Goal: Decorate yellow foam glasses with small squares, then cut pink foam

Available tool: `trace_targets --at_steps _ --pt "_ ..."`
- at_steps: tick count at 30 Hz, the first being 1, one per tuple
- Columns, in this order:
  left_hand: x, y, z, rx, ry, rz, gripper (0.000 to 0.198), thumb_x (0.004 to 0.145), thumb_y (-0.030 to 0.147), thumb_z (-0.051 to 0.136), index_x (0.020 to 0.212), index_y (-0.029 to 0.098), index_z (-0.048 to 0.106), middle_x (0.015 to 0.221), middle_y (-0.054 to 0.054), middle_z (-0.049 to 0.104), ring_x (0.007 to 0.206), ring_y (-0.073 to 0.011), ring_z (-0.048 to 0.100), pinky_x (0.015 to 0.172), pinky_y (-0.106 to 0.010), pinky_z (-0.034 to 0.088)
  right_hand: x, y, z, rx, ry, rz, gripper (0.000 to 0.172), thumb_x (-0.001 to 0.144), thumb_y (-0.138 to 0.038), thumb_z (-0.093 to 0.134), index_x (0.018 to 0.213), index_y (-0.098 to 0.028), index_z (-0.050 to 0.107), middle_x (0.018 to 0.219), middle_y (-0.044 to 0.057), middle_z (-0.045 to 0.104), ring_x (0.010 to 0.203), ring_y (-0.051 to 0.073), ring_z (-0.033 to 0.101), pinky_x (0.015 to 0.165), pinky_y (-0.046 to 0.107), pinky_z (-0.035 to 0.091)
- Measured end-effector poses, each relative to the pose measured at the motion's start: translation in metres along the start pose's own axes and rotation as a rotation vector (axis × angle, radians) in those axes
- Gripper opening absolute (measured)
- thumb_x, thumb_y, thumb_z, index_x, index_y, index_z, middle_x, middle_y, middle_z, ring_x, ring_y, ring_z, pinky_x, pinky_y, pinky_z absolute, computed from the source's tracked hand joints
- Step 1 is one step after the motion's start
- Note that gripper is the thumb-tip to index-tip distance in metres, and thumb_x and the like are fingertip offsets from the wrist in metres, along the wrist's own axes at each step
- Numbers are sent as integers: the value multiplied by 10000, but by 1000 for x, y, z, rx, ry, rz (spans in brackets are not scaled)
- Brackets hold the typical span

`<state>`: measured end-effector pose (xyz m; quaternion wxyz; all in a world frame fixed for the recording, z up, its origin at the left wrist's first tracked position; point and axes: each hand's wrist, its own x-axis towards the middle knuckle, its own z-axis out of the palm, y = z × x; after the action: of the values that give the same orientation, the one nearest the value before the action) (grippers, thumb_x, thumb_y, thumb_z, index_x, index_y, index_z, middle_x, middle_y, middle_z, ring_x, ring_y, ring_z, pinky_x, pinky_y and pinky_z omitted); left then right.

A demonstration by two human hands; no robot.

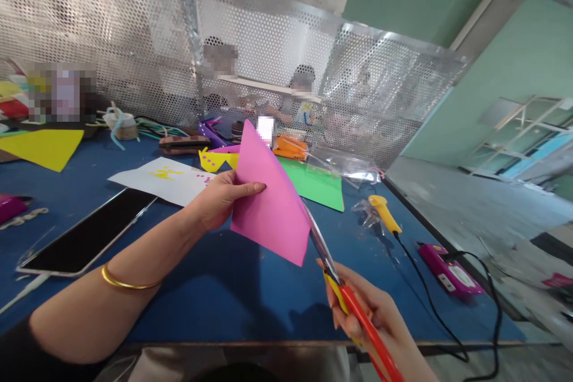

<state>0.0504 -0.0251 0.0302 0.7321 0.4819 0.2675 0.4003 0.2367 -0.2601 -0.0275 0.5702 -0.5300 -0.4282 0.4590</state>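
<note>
My left hand (228, 194) pinches a pink sheet of paper (271, 203) at its left side, thumb on top, and holds it tilted above the table. In my right hand (371, 304) is a pair of scissors (322, 245) with red and yellow handles. The blades point up and away from me, their tips at the right edge of the pink sheet; I cannot tell whether they are parted. Behind it lie a green sheet (316, 182) and a white sheet (174, 179) with yellow and pink bits on it.
A phone or tablet (85, 236) with a cable lies at left, below a yellow sheet (47, 146). On the right are a yellow glue gun (382, 209) and a magenta box (450, 271) with black cords. A perforated metal screen (268, 48) stands behind the blue table (215, 310).
</note>
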Motion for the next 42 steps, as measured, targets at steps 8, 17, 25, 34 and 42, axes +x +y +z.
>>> trace_targets --at_steps 8,17,25,34,42 --pt "0 1 4 9 19 -20 286 533 186 885 794 168 769 806 -69 771 726 -197 684 659 -261 551 2 -9 2 -40 -38 70 672 737 -626 698 1294 -259 611 849 33 538 628 129 409 571 285 392" --pt "0 0 3 40 33 -17 288 531 198 887 789 172 762 807 -79 768 740 -211 687 665 -267 553 -7 6 8 14 117 -20 602 726 -564 747 1259 -298 656 860 47 618 673 150 520 628 307 480" --pt "1 -2 2 21 -5 -33 287 539 190 894 797 177 769 784 -64 768 715 -185 686 645 -236 552 -8 10 12 1 224 27 584 671 -561 791 1194 -319 696 840 36 636 676 148 545 608 284 518" --pt "1 -4 1 46 2 -49 275 547 200 882 796 173 768 789 -70 771 704 -199 691 644 -262 550 -5 3 6 -122 113 7 514 746 -525 735 1216 -321 689 735 11 568 613 140 502 562 270 486" --pt "1 -3 0 51 5 -54 268 546 196 881 788 175 768 781 -63 767 702 -191 684 635 -255 548 -3 6 6 -180 135 6 522 740 -513 734 1212 -292 694 746 14 549 631 142 464 547 262 456"
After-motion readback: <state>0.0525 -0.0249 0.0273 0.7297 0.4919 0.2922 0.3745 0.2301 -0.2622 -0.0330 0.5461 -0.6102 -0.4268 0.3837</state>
